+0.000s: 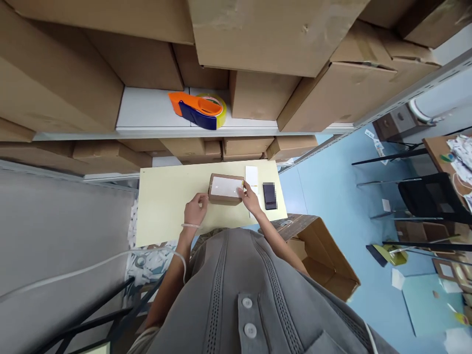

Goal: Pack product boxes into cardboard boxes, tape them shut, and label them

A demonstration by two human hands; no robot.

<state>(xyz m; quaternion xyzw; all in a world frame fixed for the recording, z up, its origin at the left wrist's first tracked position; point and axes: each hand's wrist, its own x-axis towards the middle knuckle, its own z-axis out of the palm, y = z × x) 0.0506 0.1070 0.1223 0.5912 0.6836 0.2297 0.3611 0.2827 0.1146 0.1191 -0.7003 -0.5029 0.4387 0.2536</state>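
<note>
A small brown cardboard box (225, 200) with a white label (224, 186) on its top sits on the pale yellow table. My right hand (250, 196) grips the box at its right end, thumb over the label's edge and fingers along the side. At the box's left end is my left hand (195, 209), its fingers curled into a pinch close to the corner. Whether those fingertips touch the box or hold something small is unclear. Right of my right hand lies a dark phone (269, 195), and a white paper slip (251, 174) lies just behind that hand.
An orange and blue tape dispenser (199, 110) with yellow tape rests on the shelf above the table (162, 196). Cardboard boxes (258, 96) fill the shelves. A large open carton (324, 255) stands at lower right, and a white cable (92, 268) runs past my left arm.
</note>
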